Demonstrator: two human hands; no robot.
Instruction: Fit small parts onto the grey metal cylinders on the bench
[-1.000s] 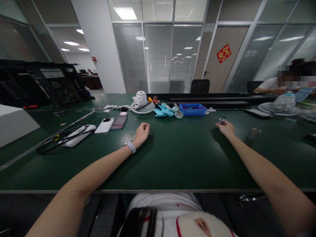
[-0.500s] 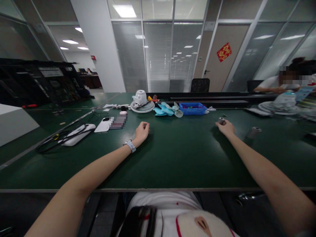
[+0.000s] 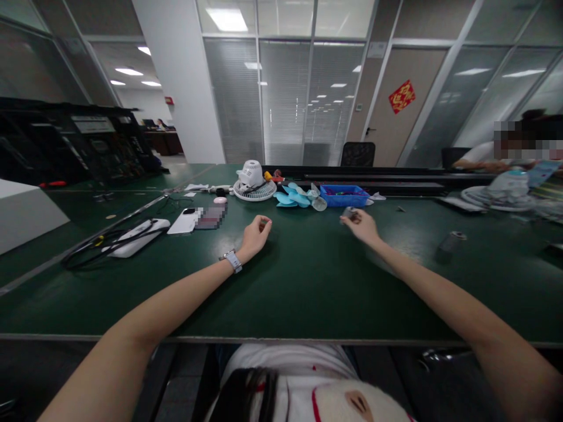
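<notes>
My right hand [image 3: 364,227] is closed around a small grey metal cylinder [image 3: 349,212], held just above the green table in front of the blue basket. My left hand [image 3: 255,237], with a watch on its wrist, is curled over the table to the left. Its thumb and fingers meet, and a small brownish thing shows between them, too small to name. A second grey metal cylinder [image 3: 452,242] is on the table at the right, apart from both hands. Light blue fan blades [image 3: 294,197] lie beyond and between the hands.
At the back are a white fan body with its round grille [image 3: 253,187] and a blue basket [image 3: 343,195]. Phones [image 3: 183,221] and a white device with black cables [image 3: 138,238] lie left. A person [image 3: 484,157] sits at far right by more fan parts.
My right hand has moved left with the metal cylinder, from near the right side to in front of the blue basket. My left hand has barely moved.
</notes>
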